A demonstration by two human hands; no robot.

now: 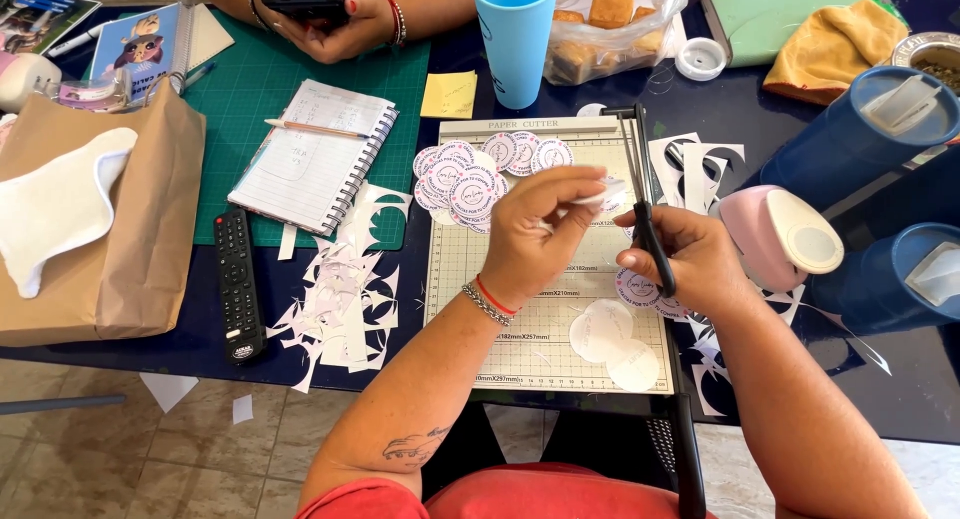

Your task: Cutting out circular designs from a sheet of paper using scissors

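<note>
A brown paper bag (100, 229) lies well off to the left of the fingers, a white padded shape resting on it. Two tall blue canisters (860, 129) with white labels lie on their sides to the right. A clear plastic bag of pastries (610, 29) sits beyond the hands, next to a blue cup (515, 39). Under the hands is a pale gridded paper cutter (470, 279). A heap of round white stickers with pink rims (480, 179) lies just beyond the left fingers. The left hand (540, 234) pinches a small white paper piece (605, 191) at its fingertips; the right hand (690, 259) grips black scissors (645, 219), whose blades touch that piece.
</note>
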